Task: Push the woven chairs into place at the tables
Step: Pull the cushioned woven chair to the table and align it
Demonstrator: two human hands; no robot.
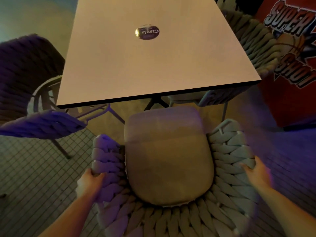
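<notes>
A grey woven chair (229,161) with a beige seat cushion (168,159) stands right below me, facing the near edge of a pale rectangular table (153,65). The cushion's front stops a little short of the table edge. My left hand (89,181) is closed around the chair's left woven armrest. On the right woven armrest my right hand (254,171) grips the outer side. The picture is slightly blurred around the chair.
Another woven chair (29,79) stands at the table's left side and a third (256,36) at its right. A round sticker (147,32) lies on the tabletop. A red arcade cabinet (290,65) rises at the right. Tiled floor (34,177) lies to the left.
</notes>
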